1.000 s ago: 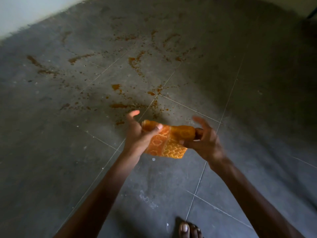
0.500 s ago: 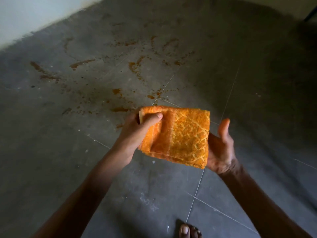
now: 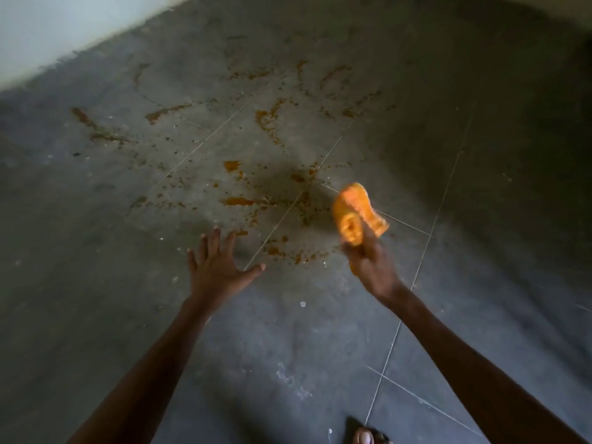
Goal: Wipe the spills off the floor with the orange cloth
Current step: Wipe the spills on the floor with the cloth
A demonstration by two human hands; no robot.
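Floor [image 3: 96, 315]: grey tiles with thin joints, a pale wall at 10 o'clock.

Spills [image 3: 238, 201]: orange-brown streaks and specks fanning from 9 to 1 o'clock. They are densest around the tile joint at frame centre, and none looks wiped yet.

Left hand [image 3: 217, 270]: empty, fingers straight and spread, palm down, at 7 o'clock of the central streak. Contact with the floor cannot be told. Probably reaching to brace while crouching.

Right hand [image 3: 373, 267]: well apart from the left, fist clamped on the lower end of the orange cloth [image 3: 355, 213], likely to keep it compact as a pad.

Cloth: bunched into a loose roll and motion-blurred, rising toward 12 o'clock from the fist. It is off the floor, at 3 o'clock of the central streak.

Toe [image 3: 365, 437]: at 6 o'clock.
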